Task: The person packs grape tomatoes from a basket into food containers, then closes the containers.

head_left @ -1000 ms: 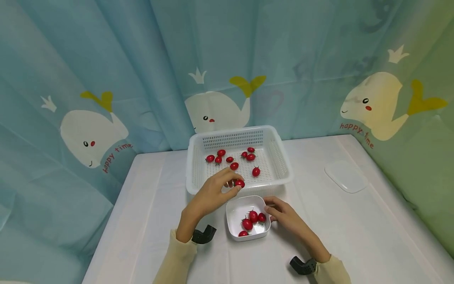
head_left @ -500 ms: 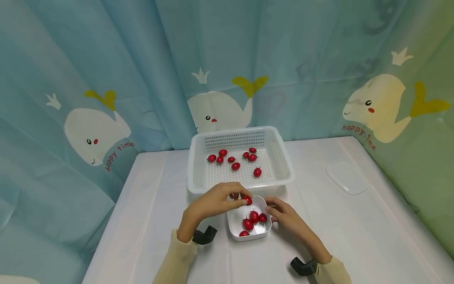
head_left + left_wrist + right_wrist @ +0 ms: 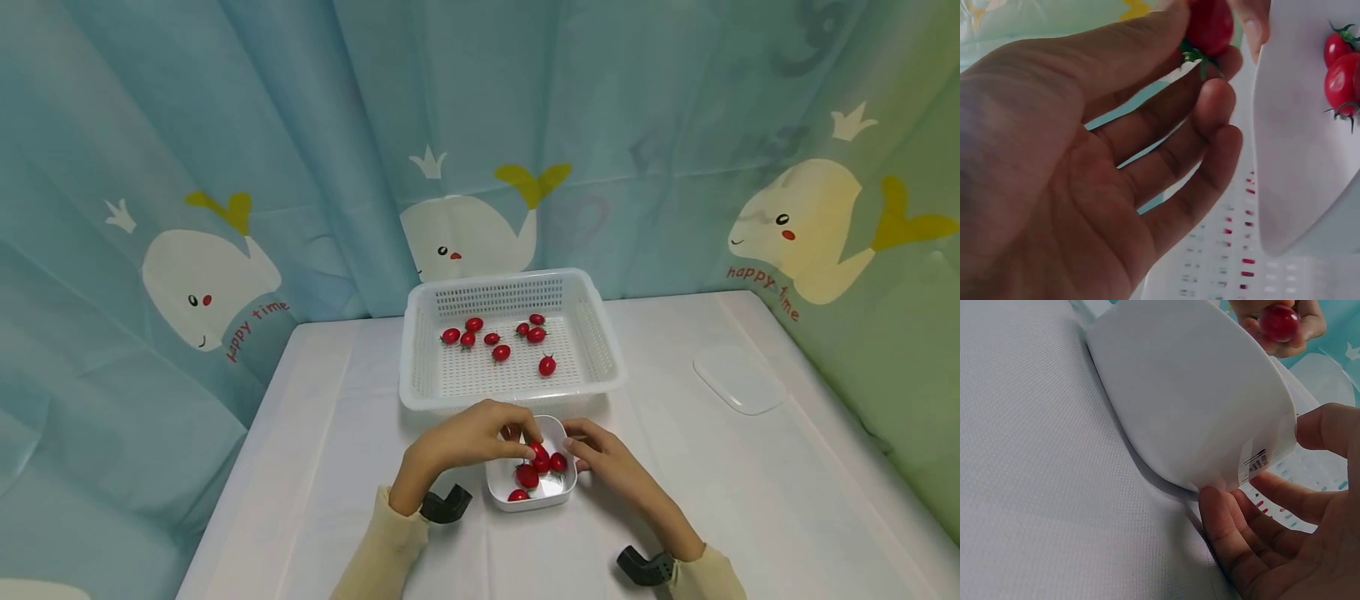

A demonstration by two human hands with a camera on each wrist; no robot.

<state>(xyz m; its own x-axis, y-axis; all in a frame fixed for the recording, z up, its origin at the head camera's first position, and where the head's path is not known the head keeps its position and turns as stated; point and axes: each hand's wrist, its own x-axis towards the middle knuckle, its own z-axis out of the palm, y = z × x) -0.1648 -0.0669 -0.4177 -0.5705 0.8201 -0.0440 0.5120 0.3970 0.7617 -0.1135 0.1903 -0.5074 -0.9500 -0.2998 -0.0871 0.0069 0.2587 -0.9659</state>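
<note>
My left hand (image 3: pixel 476 435) reaches over a small square white container (image 3: pixel 534 502). Between thumb and fingertips it pinches a red cherry tomato (image 3: pixel 1211 26) with a green stem; the other fingers are loosely bent. Several cherry tomatoes (image 3: pixel 527 476) lie on the container's floor, and the left hand hides part of its left side. On the container's right side, my right hand (image 3: pixel 606 452) grips the wall, thumb (image 3: pixel 1325 429) at the rim and fingers against the outside. A barcode label (image 3: pixel 1255 464) shows on that wall.
Behind the container stands a larger white perforated basket (image 3: pixel 609 342), with several cherry tomatoes (image 3: pixel 501 353) spread over its bottom. A clear lid (image 3: pixel 738 381) lies flat at the right of the white-covered table (image 3: pixel 322 467). A printed curtain (image 3: pixel 315 167) hangs along the back.
My left hand has carried the pinched cherry tomato from the basket's front edge toward me and rightward, down over the small container. The right hand keeps its grip on the container.
</note>
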